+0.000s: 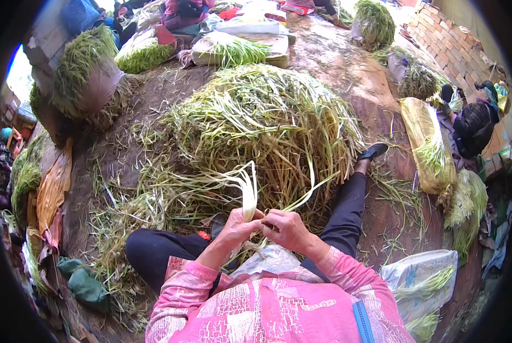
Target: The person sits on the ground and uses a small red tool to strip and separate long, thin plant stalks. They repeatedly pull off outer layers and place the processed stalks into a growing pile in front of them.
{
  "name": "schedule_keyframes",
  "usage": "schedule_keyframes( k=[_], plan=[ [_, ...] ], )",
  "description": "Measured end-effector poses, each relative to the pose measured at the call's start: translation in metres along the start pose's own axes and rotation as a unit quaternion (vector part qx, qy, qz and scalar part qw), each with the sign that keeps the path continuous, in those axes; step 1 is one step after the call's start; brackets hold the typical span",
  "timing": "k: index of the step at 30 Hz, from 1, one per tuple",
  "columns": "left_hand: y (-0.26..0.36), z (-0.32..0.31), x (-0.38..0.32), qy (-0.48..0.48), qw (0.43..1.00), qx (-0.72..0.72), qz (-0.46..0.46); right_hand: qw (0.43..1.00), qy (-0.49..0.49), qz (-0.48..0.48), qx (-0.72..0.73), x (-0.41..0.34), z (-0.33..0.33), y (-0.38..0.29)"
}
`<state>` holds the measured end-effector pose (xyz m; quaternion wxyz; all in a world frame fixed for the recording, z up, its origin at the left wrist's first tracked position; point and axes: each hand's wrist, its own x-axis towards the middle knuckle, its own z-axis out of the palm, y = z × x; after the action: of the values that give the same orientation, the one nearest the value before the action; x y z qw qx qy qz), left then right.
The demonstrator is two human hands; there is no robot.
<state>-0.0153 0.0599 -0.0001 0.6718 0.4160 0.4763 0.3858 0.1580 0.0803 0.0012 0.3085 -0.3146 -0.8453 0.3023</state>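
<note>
My left hand (238,227) grips a small bunch of pale, leek-like stalks (249,195). Their white parts stand up from the fist, and thin tips bend over to the left. Right beside it, my right hand (286,228) pinches a yellow-green stalk (310,191) that runs up to the right. The fingertips of both hands meet, hiding exactly what they pinch. Beyond my hands rises a big heap of long green stalks (264,115), brown and dry on its near side. A whitish sheet (266,261) lies below my hands, between my legs.
Loose trimmings (123,223) cover the floor at left. At right lie a yellow woven sack (427,141) and a white sack (420,274), both bearing stalks. A person (474,120) sits by the brick wall (448,43). More bundles (84,73) stand farther back.
</note>
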Motion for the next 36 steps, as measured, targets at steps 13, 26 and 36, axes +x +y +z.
schedule_keyframes(
  k=[13, 26, 36],
  plan=[
    [-0.008, 0.005, 0.007, 0.030, 0.995, 0.095, -0.006, 0.996, -0.053, -0.036, -0.059, -0.018, -0.006, -0.006],
    [-0.003, 0.003, -0.003, -0.078, 0.995, -0.053, -0.032, 0.991, 0.064, 0.042, 0.107, 0.004, -0.021, -0.002],
    [0.000, 0.001, -0.003, -0.012, 0.985, -0.173, 0.000, 0.990, 0.013, 0.011, 0.142, -0.003, -0.013, -0.022]
  ],
)
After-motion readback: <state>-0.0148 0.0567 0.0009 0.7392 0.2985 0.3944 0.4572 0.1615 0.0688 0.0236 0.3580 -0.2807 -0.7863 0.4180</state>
